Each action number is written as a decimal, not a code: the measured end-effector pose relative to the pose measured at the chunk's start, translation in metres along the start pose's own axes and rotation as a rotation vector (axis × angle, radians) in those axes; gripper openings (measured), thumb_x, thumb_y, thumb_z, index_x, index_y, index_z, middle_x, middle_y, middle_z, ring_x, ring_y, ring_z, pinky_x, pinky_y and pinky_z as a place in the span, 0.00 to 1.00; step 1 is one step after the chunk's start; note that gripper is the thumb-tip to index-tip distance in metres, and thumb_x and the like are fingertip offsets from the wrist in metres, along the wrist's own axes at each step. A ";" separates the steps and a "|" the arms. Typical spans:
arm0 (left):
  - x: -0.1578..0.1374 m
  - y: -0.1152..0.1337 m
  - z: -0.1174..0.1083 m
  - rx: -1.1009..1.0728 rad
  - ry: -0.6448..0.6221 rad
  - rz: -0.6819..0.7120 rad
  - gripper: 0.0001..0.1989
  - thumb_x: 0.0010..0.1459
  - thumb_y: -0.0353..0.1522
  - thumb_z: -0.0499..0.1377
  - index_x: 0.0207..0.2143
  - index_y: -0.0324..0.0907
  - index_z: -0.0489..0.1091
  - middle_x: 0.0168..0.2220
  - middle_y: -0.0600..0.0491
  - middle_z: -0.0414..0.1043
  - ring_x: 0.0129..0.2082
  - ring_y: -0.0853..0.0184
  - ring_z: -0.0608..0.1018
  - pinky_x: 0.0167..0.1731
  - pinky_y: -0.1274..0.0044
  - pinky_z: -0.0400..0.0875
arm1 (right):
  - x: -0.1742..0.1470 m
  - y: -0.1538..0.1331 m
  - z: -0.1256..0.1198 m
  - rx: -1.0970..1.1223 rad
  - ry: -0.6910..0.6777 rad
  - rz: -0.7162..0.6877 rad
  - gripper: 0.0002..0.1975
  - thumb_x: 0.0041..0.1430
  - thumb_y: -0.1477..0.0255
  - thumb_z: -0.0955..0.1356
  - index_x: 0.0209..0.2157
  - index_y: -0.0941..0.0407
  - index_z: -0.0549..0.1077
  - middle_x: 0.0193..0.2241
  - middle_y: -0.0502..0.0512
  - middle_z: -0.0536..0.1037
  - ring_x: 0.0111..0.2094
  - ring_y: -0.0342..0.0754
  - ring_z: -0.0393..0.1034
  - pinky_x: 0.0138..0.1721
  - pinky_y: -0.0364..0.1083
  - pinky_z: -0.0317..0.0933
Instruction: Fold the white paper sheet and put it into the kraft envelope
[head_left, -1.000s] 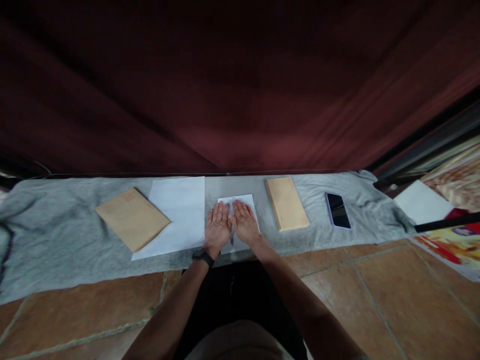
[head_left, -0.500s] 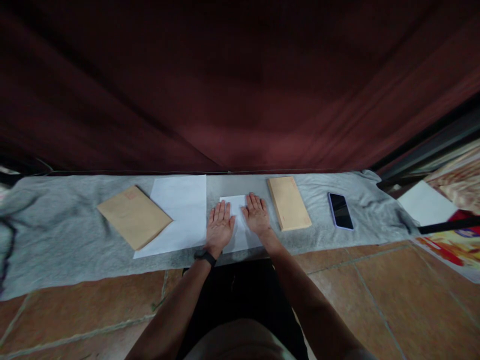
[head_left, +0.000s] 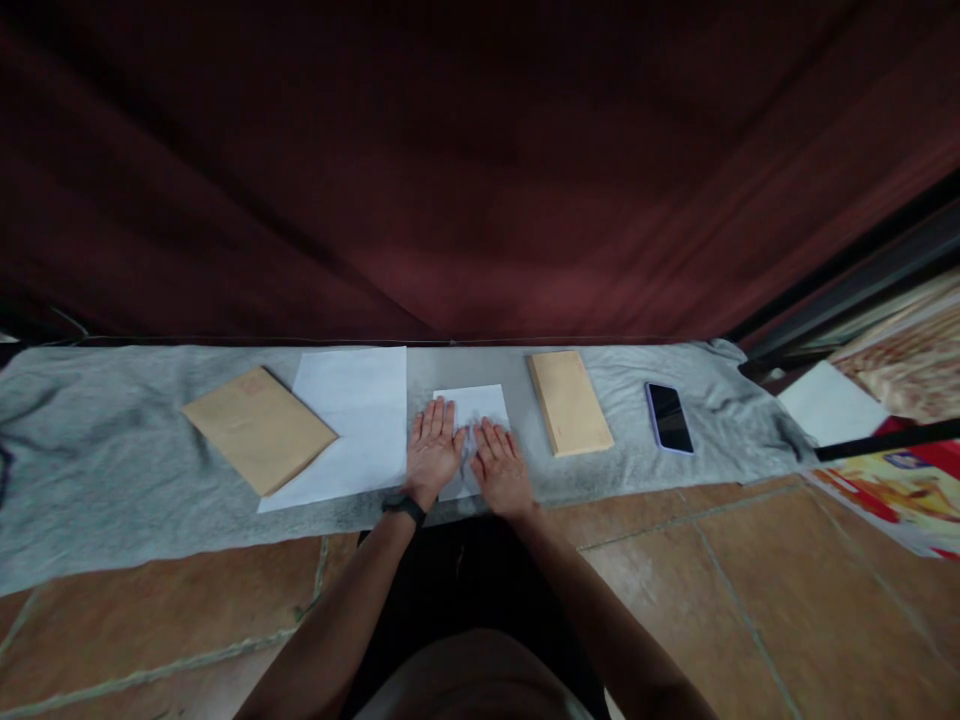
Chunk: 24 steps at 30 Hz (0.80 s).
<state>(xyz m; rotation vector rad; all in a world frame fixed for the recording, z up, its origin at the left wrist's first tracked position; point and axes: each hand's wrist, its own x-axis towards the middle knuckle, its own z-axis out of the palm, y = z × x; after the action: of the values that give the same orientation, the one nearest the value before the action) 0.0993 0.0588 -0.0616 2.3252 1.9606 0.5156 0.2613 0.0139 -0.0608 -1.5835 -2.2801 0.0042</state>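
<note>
A small white sheet of paper point(head_left: 480, 400), apparently folded, lies flat in front of me on the grey cloth. My left hand point(head_left: 433, 450) rests flat over its left side, fingers stretched away from me. Across the right and nearer part, my right hand point(head_left: 501, 470) lies palm down, fingers extended. Both hands cover much of the paper, and neither grasps anything. Just left of my left hand are larger white sheets point(head_left: 352, 410), partly under a stack of brown envelopes point(head_left: 259, 430). Another brown envelope stack point(head_left: 571, 403) lies right of my right hand.
A phone point(head_left: 670, 418) lies farther right on the grey cloth point(head_left: 112, 470). Behind the cloth hangs a dark red curtain point(head_left: 480, 250). Tiled floor point(head_left: 675, 560) shows along the near edge. At the far right are a dark bar and a colourful printed package point(head_left: 911, 490).
My right hand has slid toward me along the paper, uncovering its far right corner. My left hand stays flat on the left side. The whole view has shifted slightly.
</note>
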 end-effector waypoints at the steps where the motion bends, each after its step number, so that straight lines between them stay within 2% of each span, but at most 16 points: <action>1: 0.000 0.000 0.000 -0.004 -0.003 0.001 0.31 0.69 0.41 0.42 0.70 0.35 0.50 0.71 0.41 0.48 0.72 0.56 0.50 0.68 0.57 0.47 | -0.007 -0.006 0.001 0.003 -0.002 -0.006 0.26 0.72 0.64 0.59 0.68 0.55 0.58 0.69 0.56 0.58 0.68 0.53 0.53 0.67 0.56 0.47; 4: -0.001 0.001 -0.001 -0.013 0.004 0.004 0.31 0.69 0.41 0.42 0.70 0.36 0.50 0.71 0.42 0.48 0.72 0.56 0.51 0.68 0.57 0.48 | -0.020 -0.011 0.001 -0.011 0.028 0.053 0.26 0.72 0.64 0.60 0.67 0.56 0.59 0.68 0.59 0.60 0.67 0.54 0.55 0.67 0.56 0.47; 11: 0.001 0.001 -0.005 0.014 -0.010 -0.004 0.31 0.69 0.40 0.42 0.69 0.33 0.53 0.71 0.40 0.49 0.71 0.55 0.52 0.68 0.58 0.48 | -0.025 0.008 -0.007 -0.025 0.051 0.102 0.28 0.72 0.63 0.59 0.68 0.60 0.57 0.66 0.63 0.62 0.66 0.58 0.57 0.67 0.59 0.47; 15: -0.010 0.013 -0.008 0.011 -0.009 -0.019 0.30 0.69 0.39 0.41 0.69 0.35 0.52 0.71 0.42 0.49 0.72 0.55 0.50 0.68 0.55 0.46 | -0.027 0.008 -0.009 -0.038 0.035 0.111 0.29 0.72 0.62 0.59 0.69 0.60 0.56 0.67 0.64 0.61 0.67 0.57 0.56 0.66 0.59 0.47; 20: -0.043 0.043 -0.009 -0.030 -0.103 0.182 0.29 0.69 0.36 0.42 0.70 0.39 0.50 0.71 0.48 0.51 0.72 0.61 0.50 0.70 0.60 0.45 | -0.028 0.007 -0.009 -0.034 0.009 0.104 0.27 0.71 0.68 0.58 0.69 0.60 0.55 0.67 0.62 0.60 0.68 0.56 0.54 0.67 0.59 0.45; 24: -0.062 0.048 -0.014 -0.038 -0.122 0.215 0.28 0.70 0.38 0.42 0.69 0.39 0.52 0.71 0.48 0.51 0.72 0.61 0.51 0.70 0.62 0.47 | -0.028 0.008 -0.009 -0.028 0.006 0.103 0.27 0.71 0.70 0.57 0.69 0.59 0.55 0.68 0.62 0.59 0.68 0.56 0.53 0.67 0.59 0.45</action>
<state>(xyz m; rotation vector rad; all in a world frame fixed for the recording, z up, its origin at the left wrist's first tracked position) 0.1323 -0.0123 -0.0493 2.4932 1.6457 0.4074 0.2797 -0.0103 -0.0625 -1.7110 -2.2013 -0.0063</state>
